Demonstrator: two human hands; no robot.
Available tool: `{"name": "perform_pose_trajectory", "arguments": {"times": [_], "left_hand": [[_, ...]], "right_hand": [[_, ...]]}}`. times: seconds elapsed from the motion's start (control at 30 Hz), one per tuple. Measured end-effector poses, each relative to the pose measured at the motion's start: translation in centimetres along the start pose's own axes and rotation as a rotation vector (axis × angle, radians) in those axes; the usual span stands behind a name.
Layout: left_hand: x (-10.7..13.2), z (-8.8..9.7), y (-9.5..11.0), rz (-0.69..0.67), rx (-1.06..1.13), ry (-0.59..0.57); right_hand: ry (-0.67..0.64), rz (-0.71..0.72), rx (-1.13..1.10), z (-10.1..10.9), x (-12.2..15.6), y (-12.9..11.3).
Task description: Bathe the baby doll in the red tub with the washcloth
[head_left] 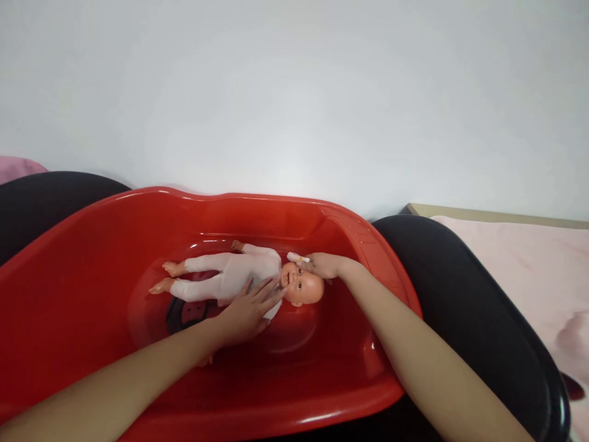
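Note:
A baby doll point(251, 275) in a white long-sleeved suit lies on its back inside a red baby bath point(92, 264), its bald head to the right and its bare feet to the left. My left hand point(248, 310) rests on the doll's chest and near shoulder with its fingers spread. At the far side of the doll's head is my right hand point(322, 265), its fingers closed around a small white tube-like item point(295, 257) with a yellow band. The exact kind of that item is too small to tell. My left hand and forearm hide the doll's near arm in part.
Beneath the doll's legs, a dark picture point(184, 314) shows on the bath floor. Black chair-like surfaces point(442, 276) stand on both sides of the bath. A pale pink cloth point(519, 264) covers a surface at the right. Behind rises a white wall point(285, 92).

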State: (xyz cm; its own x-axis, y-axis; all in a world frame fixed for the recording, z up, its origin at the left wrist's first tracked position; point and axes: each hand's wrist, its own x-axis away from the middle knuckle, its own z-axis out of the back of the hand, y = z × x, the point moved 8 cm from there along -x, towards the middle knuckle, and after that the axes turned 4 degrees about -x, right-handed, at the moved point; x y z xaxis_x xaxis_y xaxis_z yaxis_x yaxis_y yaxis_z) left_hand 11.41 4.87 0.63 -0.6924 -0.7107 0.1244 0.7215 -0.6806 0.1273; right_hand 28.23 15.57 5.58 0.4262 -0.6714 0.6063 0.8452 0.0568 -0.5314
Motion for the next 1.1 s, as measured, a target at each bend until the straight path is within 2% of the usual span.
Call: {"name": "perform_pose_trajectory", "arguments": {"times": [0.17, 0.27, 0.4, 0.53, 0.63, 0.73, 0.97, 1.1], "left_hand": [[0.0, 0.3, -0.1, 0.001, -0.026, 0.014], [0.0, 0.4, -0.1, -0.010, -0.035, 0.021], [-0.1, 0.4, -0.2, 0.009, -0.065, 0.022], [-0.1, 0.8, 0.0, 0.012, -0.078, 0.019], [-0.2, 1.2, 0.2, 0.009, -0.047, 0.019], [-0.2, 1.3, 0.2, 0.010, -0.015, 0.023], [-0.1, 1.2, 0.1, 0.001, -0.065, 0.075], [-0.1, 1.0, 0.2, -0.006, -0.070, 0.059]], "right_hand": [[-0.038, 0.346, -0.088, -0.4, 1.0, -4.1], [-0.058, 0.431, -0.148, -0.5, 1.4, -5.3], [-0.005, 0.356, -0.186, -0.2, 0.8, -4.5], [0.067, 0.206, 0.155, -0.7, 0.2, -3.4], [0.038, 0.158, 0.280, -1.4, 0.2, -3.4], [-0.005, 0.120, 0.268, -1.6, 0.3, -3.1], [-0.008, 0.021, 0.169, -0.3, -0.2, -1.0], [-0.070, -0.153, 0.167, 0.1, 0.3, 0.8]]}}
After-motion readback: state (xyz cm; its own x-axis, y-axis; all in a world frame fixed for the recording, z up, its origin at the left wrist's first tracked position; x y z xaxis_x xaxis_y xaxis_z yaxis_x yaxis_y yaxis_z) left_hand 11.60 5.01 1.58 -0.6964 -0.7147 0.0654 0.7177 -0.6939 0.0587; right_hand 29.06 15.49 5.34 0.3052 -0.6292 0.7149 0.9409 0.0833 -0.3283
